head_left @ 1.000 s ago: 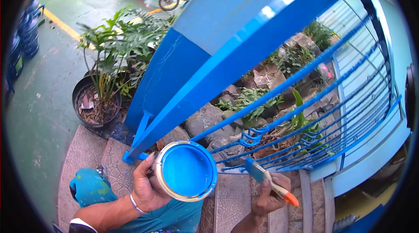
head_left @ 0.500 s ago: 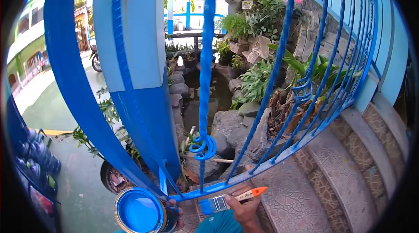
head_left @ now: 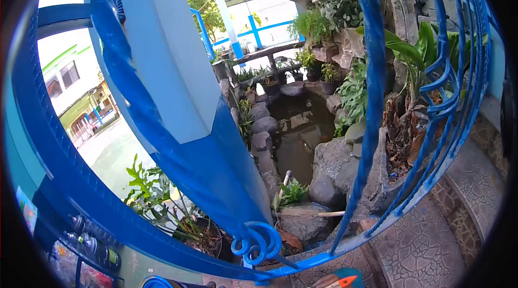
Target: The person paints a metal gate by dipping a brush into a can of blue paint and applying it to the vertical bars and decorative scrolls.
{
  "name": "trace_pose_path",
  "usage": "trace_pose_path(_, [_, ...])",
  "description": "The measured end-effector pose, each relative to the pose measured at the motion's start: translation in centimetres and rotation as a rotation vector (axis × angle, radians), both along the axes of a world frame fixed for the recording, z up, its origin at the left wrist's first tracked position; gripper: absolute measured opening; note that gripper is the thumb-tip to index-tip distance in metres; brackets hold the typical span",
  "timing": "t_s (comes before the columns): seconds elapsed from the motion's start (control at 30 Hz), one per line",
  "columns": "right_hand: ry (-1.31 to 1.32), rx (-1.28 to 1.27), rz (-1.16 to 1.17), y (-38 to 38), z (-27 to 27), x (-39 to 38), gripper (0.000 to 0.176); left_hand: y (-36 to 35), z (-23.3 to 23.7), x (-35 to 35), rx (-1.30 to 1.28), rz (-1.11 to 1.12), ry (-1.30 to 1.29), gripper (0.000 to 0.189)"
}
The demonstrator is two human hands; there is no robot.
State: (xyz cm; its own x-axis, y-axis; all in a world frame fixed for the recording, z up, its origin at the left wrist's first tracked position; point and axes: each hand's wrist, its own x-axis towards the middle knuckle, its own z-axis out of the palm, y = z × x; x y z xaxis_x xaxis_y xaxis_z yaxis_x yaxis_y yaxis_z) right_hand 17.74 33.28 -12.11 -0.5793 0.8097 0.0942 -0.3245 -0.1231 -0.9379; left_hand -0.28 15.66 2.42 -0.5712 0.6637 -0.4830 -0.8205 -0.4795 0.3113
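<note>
At the bottom edge, only the top of the paint can (head_left: 156, 281) with its blue rim shows. Fingertips of my left hand (head_left: 212, 285) are closed at the can's right side, and the rest of that hand is out of frame. Further right, the paintbrush (head_left: 346, 281) shows its orange handle end. A small part of my right hand (head_left: 325, 281) is closed around it; the bristles are below the frame. Above both hands rises the blue metal railing, with a twisted bar (head_left: 369, 99) and a curled scroll (head_left: 258, 242) near its bottom rail (head_left: 318, 260).
Behind the bars stands a blue two-tone pillar (head_left: 172, 72). A pond (head_left: 302, 131) lies beyond, ringed by rocks (head_left: 334, 161) and plants. Stone steps (head_left: 413, 239) descend at right. Large bottles (head_left: 97, 250) stand at lower left beside a potted plant (head_left: 199, 234).
My view has tilted up and moved closer to the railing. The can, brush and both hands have dropped to the bottom edge, and the brush sits further right. The scroll appears lower.
</note>
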Motion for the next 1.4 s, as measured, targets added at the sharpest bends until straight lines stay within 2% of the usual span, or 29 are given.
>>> trace_pose_path(0.13, [0.048, -0.03, 0.024, 1.2, 2.7, -0.9, 0.023, 0.1, -0.3, 0.0, -0.013, 0.019, -0.017, 0.077])
trace_pose_path(0.23, [0.135, -0.044, -0.025, 1.9, 2.8, -1.2, 0.025, 0.2, -0.3, 0.2, -0.014, 0.03, -0.034, 0.077])
trace_pose_path(0.37, [0.162, 0.087, -0.126, 2.4, 3.7, -0.5, 0.034, 0.2, -0.3, 0.7, -0.003, 0.028, -0.044, 0.077])
trace_pose_path(0.5, [0.292, 0.278, -0.087, 3.6, 7.3, 0.5, 0.034, -0.3, 0.0, 0.9, 0.018, 0.016, -0.04, 0.077])
trace_pose_path(0.6, [0.319, 0.166, -0.069, 3.3, 9.0, 1.1, 0.031, -0.6, 0.1, 0.7, 0.008, 0.019, -0.025, 0.076])
trace_pose_path(0.83, [0.291, 0.004, -0.062, 3.4, 6.9, 2.1, 0.025, 0.4, -0.3, 0.8, -0.02, 0.027, -0.009, 0.076])
trace_pose_path(1.07, [0.295, -0.031, -0.176, 4.1, 7.8, 0.9, 0.036, -0.2, -0.1, 0.5, -0.025, 0.061, -0.049, 0.075])
trace_pose_path(1.1, [0.328, 0.018, -0.183, 4.5, 8.7, 0.3, 0.039, -0.3, 0.0, 0.4, -0.02, 0.064, -0.052, 0.075])
trace_pose_path(1.27, [0.454, 0.464, -0.182, 8.5, 4.9, -3.0, 0.033, -0.6, -0.1, 0.7, 0.005, 0.062, -0.052, 0.075])
trace_pose_path(1.33, [0.375, 0.213, -0.171, 5.5, 14.9, -2.4, 0.039, -0.7, -0.1, 0.8, 0.016, 0.056, -0.053, 0.075])
trace_pose_path(1.4, [0.42, 0.196, -0.172, 5.6, 16.3, -3.1, 0.033, -0.7, -0.1, 0.8, 0.031, 0.048, -0.059, 0.075])
